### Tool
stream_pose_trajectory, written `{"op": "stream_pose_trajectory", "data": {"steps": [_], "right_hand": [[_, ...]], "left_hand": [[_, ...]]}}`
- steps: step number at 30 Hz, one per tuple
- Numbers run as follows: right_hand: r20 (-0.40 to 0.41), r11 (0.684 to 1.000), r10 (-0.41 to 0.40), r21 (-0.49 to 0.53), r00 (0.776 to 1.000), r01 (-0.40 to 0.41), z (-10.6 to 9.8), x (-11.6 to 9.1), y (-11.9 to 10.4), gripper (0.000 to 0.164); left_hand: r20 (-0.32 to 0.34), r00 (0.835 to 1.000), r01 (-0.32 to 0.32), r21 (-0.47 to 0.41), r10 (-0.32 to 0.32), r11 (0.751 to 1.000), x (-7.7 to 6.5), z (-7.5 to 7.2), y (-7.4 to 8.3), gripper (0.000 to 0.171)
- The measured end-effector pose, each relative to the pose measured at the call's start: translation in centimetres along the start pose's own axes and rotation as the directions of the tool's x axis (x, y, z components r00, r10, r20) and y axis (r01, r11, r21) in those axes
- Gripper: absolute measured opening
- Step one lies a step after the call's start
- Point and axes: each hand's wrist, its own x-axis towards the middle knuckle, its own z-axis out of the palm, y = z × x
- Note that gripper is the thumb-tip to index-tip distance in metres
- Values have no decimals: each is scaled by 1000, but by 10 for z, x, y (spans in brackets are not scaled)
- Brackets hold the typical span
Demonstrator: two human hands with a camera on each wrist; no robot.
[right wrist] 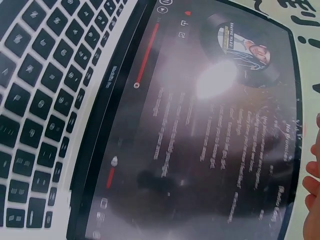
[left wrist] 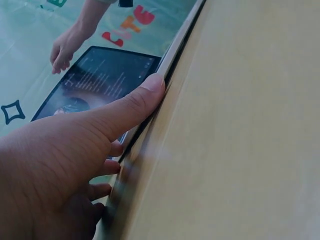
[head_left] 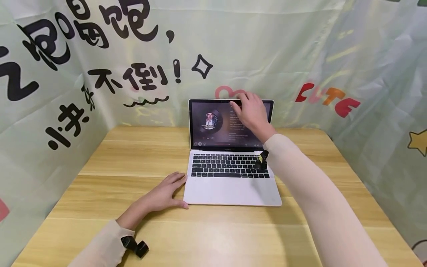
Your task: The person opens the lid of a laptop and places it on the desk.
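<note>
An open silver laptop [head_left: 230, 191] stands on the wooden table, its black-keyed keyboard facing me. The lit screen [right wrist: 200, 140] shows a music player with a round portrait and lines of lyrics. My left hand [head_left: 163, 194] lies at the laptop's left side, fingers along the edge and thumb at the front corner; the left wrist view shows that thumb [left wrist: 150, 85] extended against the base's edge. My right hand [head_left: 251, 111] is raised at the screen's top edge, overlapping its upper right part. In the right wrist view its loosely bent fingers [right wrist: 312, 185] appear just past the bezel.
The wooden table [head_left: 140, 155] extends around the laptop. A pale green cloth backdrop [head_left: 267, 48] with printed lettering rises behind and along both sides. Small black devices [head_left: 135, 246] are strapped at both wrists, over beige sleeves [head_left: 310, 185].
</note>
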Motion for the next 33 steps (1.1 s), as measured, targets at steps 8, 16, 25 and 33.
{"op": "stream_pose_trajectory", "data": {"steps": [8,16,25,33], "right_hand": [[-24,996,-91,2,996,91,-11,-13,7,43],[18,994,-109,2,994,109,-17,-23,14,44],[52,992,-123,11,991,123,-21,-42,20,45],[63,992,-121,34,991,119,-24,-64,31,45]], "left_hand": [[43,999,8,23,-9,1000,1,-7,0,109],[100,995,-7,37,3,999,4,-16,0,107],[178,984,3,27,-8,1000,10,-29,-1,103],[159,987,-12,36,6,999,18,-48,0,97]]}}
